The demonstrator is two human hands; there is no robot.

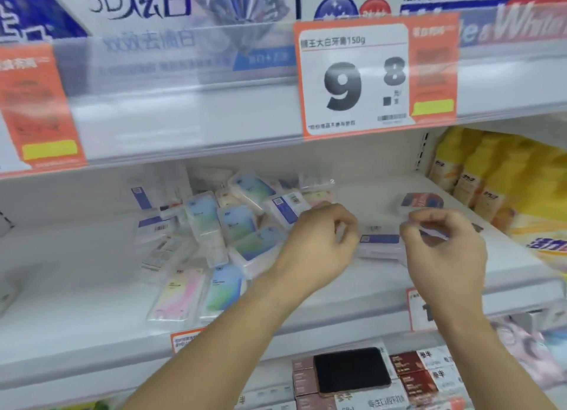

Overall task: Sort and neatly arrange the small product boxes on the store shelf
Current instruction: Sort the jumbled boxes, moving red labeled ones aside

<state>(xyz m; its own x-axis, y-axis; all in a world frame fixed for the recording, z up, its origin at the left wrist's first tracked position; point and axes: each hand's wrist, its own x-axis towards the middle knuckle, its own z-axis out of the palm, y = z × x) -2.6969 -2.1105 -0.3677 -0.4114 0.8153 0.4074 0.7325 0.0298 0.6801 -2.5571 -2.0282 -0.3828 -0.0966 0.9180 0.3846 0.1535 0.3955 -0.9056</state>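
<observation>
Shelf [383, 290]: white, holding a jumbled pile of small boxes [227, 225] at left-centre. Left hand [319, 241]: fingers curling beside the pile; whether gripping anything cannot be told. Right hand [445, 244]: fingers pinching a clear box [429, 230]. Box with blue label [380, 245]: lying between the hands. Price tag [356, 75]: hanging above.

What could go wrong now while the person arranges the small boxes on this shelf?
1. The loose pile of boxes beside the left hand could slide if bumped.
2. The pink box and the blue box lie near the shelf edge and might fall off.
</observation>
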